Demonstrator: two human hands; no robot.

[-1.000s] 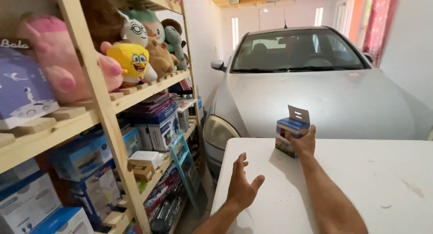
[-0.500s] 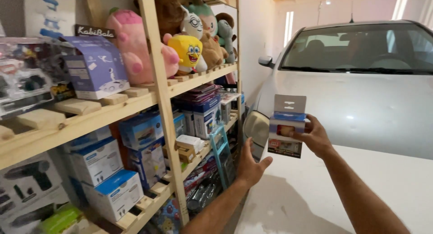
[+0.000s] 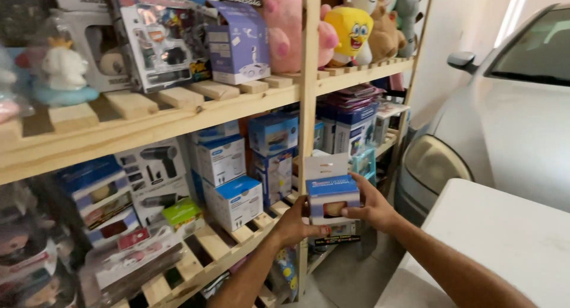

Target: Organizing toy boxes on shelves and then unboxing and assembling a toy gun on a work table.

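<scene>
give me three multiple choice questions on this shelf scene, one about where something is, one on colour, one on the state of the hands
1. Where is the small box that the hands hold?
A. in front of the wooden shelf rack's upright post
B. on the white table
C. on the car's hood

2. What colour is the top band of that box?
A. green
B. blue
C. black

3. How do the hands stand on the box?
A. only the right hand touches it
B. both hands hang free of it
C. left hand and right hand grip it from either side

Answers:
1 A, since the box is held up before the wooden shelf rack, off the white table.
2 B, the band across its top is blue.
3 C, fingers of each hand wrap one side of the box.
</scene>
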